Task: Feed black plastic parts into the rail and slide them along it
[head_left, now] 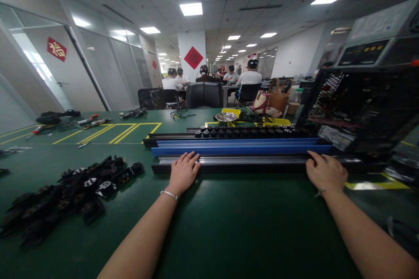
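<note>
A long black rail with a silvery channel lies crosswise in front of me on the green table. My left hand rests over its left part, fingers stretched out and fingertips by the blue rail just behind. Toward the other end, my right hand lies on the black rail with fingers spread, the index reaching forward to the blue rail's edge. Both hands look open; the undersides of the fingers are hidden. Beyond the blue rail is another black rail, with a row of small black socket-like parts along it.
Left of the rails, a pile of black parts spreads over the green table. Farther back are a metal bowl, yellow trays, cables and tools. An opened computer case stands on the right. Several people sit beyond.
</note>
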The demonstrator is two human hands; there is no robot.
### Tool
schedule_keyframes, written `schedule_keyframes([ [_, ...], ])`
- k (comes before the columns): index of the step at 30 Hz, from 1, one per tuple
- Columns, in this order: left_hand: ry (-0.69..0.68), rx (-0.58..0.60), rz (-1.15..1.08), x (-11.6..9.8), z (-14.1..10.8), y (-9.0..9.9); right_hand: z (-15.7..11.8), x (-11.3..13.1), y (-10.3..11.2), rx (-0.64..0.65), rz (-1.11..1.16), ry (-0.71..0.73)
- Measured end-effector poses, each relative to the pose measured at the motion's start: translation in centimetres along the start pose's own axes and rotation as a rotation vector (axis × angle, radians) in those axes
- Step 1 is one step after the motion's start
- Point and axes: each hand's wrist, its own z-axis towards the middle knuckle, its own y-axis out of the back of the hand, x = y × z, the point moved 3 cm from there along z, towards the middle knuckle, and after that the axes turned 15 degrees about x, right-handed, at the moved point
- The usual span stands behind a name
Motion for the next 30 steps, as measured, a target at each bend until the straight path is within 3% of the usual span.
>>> schedule_keyframes([
  [6,0.003,-0.001,0.003,0.0,0.0,0.0,0.1,0.3,-0.3,0.066,-0.006,0.055],
  [12,0.004,-0.001,0.011,0.0,0.0,0.0,-0.4,1.1,-0.5,0.01,0.007,0.118],
  [30,0.005,0.002,0.002,0.0,0.0,0.0,-0.6,2.0,-0.7,0.03,-0.013,0.187],
])
